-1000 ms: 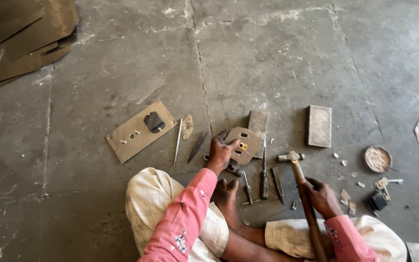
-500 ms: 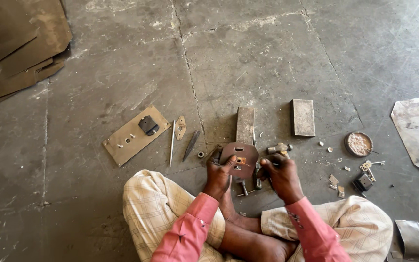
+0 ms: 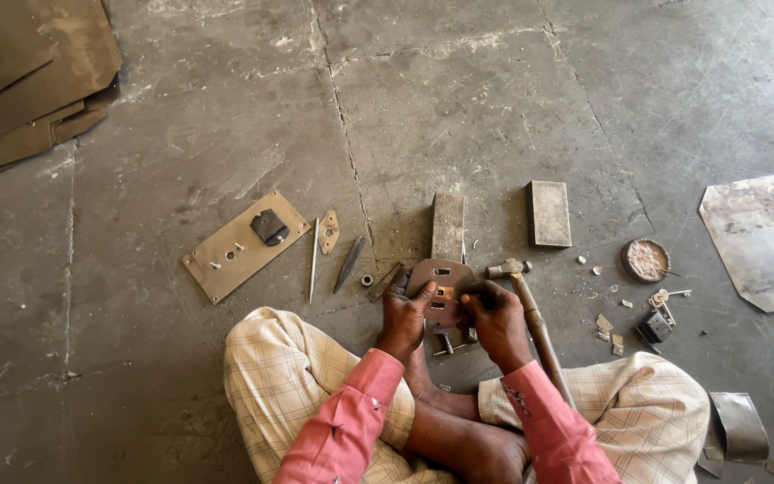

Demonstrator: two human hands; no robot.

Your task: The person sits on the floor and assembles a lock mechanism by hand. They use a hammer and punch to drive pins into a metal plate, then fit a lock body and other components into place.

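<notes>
The round metal plate point(image 3: 441, 287) with punched slots lies on the concrete floor point(image 3: 226, 134) before the crossed legs. Both hands now close on it: left hand point(image 3: 402, 315) gripping its edge, right hand point(image 3: 494, 315), having released the hammer point(image 3: 530, 314) beside it, pinching a small piece.

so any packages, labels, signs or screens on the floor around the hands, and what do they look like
None in view: no package, label, sign or screen.
Round shallow tin: on the floor right of the hammer, brownish inside, the nearest thing to a container.
Bare metal plate: held by both the left hand and the right hand, dark with small holes, no sticker visible.
</notes>
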